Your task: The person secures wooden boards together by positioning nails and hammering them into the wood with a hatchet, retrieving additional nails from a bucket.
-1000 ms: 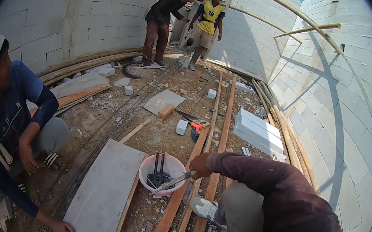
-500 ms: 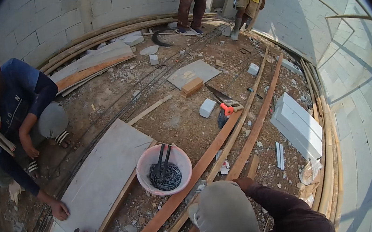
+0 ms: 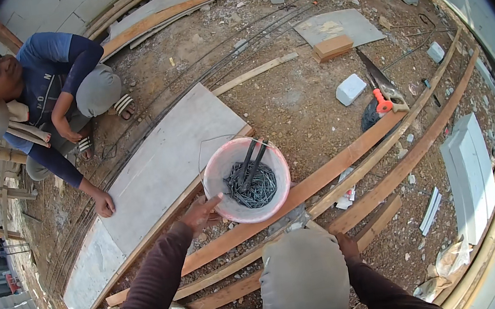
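Observation:
A pinkish-white bucket [image 3: 223, 211] holds many nails [image 3: 259, 189] and a black two-handled tool [image 3: 253, 163], its lower end sunk among them. My left hand [image 3: 201, 215] is beside the bucket's near left side, fingers apart, one reaching to the rim. Below it run long wooden planks [image 3: 319, 173]. My right hand [image 3: 347, 246] is low, next to a short plank [image 3: 380, 223]; its fingers are mostly hidden. Left of the bucket lies a pale grey board [image 3: 162, 150] with a wooden edge, where a co-worker's hand [image 3: 104, 204] rests.
A crouching co-worker [image 3: 58, 95] is at the left. Beyond the bucket lie a handsaw [image 3: 383, 83], a white block [image 3: 350, 89] and a wood block [image 3: 332, 48]. Large white blocks [image 3: 470, 175] stand at right. A rounded grey cloth shape [image 3: 304, 275] covers the lower middle. Thin rods [image 3: 188, 87] cross the ground.
My left hand has moved from the board's near edge up to the bucket. The view has shifted, so the scene sits farther right. The co-worker's hand stays on the board.

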Tool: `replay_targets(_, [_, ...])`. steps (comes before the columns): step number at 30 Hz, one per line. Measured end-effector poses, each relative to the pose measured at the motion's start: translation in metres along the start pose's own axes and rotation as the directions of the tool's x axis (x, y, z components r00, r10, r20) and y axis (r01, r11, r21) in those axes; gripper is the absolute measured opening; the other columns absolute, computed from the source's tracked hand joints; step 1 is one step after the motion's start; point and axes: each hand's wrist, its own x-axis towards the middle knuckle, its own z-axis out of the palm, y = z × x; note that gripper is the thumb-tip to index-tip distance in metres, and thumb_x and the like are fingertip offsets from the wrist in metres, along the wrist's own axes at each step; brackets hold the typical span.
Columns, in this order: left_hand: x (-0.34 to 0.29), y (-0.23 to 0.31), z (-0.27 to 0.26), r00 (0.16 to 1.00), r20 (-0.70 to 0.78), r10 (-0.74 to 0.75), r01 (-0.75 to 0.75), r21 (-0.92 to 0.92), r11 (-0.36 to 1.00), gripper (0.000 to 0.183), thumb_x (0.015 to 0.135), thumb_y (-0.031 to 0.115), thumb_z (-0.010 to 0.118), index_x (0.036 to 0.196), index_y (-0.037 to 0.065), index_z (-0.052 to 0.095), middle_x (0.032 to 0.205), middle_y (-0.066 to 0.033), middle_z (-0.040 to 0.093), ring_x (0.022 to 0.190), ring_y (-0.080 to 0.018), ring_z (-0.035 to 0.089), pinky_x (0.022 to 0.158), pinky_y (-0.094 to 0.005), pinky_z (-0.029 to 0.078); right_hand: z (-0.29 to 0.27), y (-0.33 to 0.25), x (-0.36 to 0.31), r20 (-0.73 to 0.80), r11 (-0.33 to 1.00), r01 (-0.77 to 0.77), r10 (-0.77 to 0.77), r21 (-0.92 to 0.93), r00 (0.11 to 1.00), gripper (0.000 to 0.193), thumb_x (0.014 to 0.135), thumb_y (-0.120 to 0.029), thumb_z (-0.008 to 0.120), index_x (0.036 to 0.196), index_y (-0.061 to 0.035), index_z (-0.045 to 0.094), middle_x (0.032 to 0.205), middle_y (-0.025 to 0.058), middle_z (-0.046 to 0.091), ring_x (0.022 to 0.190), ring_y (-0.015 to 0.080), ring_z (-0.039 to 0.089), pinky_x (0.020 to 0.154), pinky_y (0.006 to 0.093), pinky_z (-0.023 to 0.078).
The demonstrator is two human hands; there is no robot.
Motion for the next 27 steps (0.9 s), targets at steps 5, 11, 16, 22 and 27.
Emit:
replay_targets(5, [0.045,-0.038,0.034,0.957,-0.289,-0.001,-0.128,-0.426,0.896,0.028,0.089,0.014,0.059,0.11,-0.005,0.058,0.093,-0.0145,0.067,0.076,-0.0254,0.069,0.063,-0.0389,0.059,0.001,-0.004,-0.007,-0.003,0.995,-0.057,0.057,0.084,0.998,0.049,0.077,-0.046,0.071,0.106,-0.0097,0.054,0.101,0.0182,0.065,0.091,0.04,0.064,0.075,0.0504,0.052])
replay_targets(11, [0.053,-0.013,0.064,0.947,-0.32,0.002,-0.159,-0.467,0.87,0.025,0.087,0.01,0.056,0.105,-0.008,0.059,0.09,-0.014,0.066,0.069,-0.0241,0.067,0.056,-0.0363,0.055,-0.007,-0.002,-0.008,0.005,0.993,-0.101,0.101,0.059,0.995,0.048,0.076,-0.044,0.072,0.101,-0.0087,0.052,0.097,0.0174,0.065,0.088,0.0401,0.064,0.074,0.0513,0.051])
replay_targets(16, [0.079,0.003,0.082,0.964,-0.182,0.192,-0.252,-0.416,0.874,0.034,0.088,0.01,0.056,0.118,-0.005,0.053,0.107,-0.0162,0.065,0.09,-0.0246,0.067,0.079,-0.0376,0.056,-0.007,-0.014,-0.007,-0.014,0.994,-0.082,0.083,0.076,0.996,0.046,0.076,-0.045,0.071,0.099,-0.0084,0.053,0.096,0.0169,0.065,0.086,0.0401,0.064,0.072,0.0515,0.052])
replay_targets(22, [0.047,0.072,0.099,0.499,-0.469,0.728,-0.571,0.454,0.684,0.031,0.084,0.013,0.068,0.108,-0.006,0.059,0.095,-0.0135,0.064,0.085,-0.0243,0.064,0.075,-0.0351,0.051,-0.005,0.0,-0.009,-0.027,0.993,-0.077,0.08,0.091,0.996,0.047,0.076,-0.047,0.07,0.096,-0.0081,0.053,0.094,0.0165,0.064,0.084,0.0403,0.064,0.07,0.0514,0.052])
replay_targets(27, [0.054,0.107,0.118,0.691,0.294,0.66,-0.661,0.626,0.413,0.013,0.083,0.015,0.066,0.092,0.007,0.066,0.091,-0.0127,0.063,0.086,-0.035,0.063,0.078,-0.0454,0.051,-0.007,0.004,-0.011,-0.002,0.992,-0.089,0.089,0.085,0.996,0.048,0.074,-0.048,0.071,0.096,-0.0092,0.054,0.094,0.0147,0.063,0.085,0.0394,0.064,0.07,0.0511,0.052])
